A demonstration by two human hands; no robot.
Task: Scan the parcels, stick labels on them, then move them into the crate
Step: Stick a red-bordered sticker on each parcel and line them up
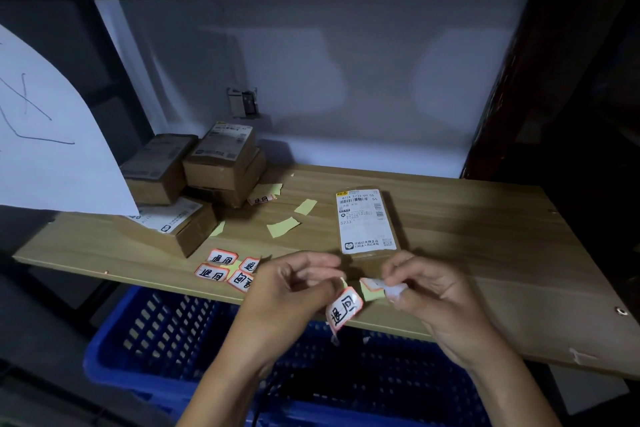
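Observation:
A flat brown parcel (367,222) with a white shipping label lies on the wooden table (485,239), just beyond my hands. My left hand (294,288) pinches a white label with a red border and black handwriting (344,308), which hangs down over the table's front edge. My right hand (426,291) pinches a yellow backing strip (372,289) that is partly peeled off that label. Several more red-bordered labels (223,269) lie on the table to the left. A blue plastic crate (166,336) stands below the table's front edge.
A pile of several brown boxed parcels (207,177) sits at the back left of the table. Yellow backing scraps (282,227) are scattered in the middle. A large white sheet (52,135) hangs at the left. A white panel (346,80) backs the table.

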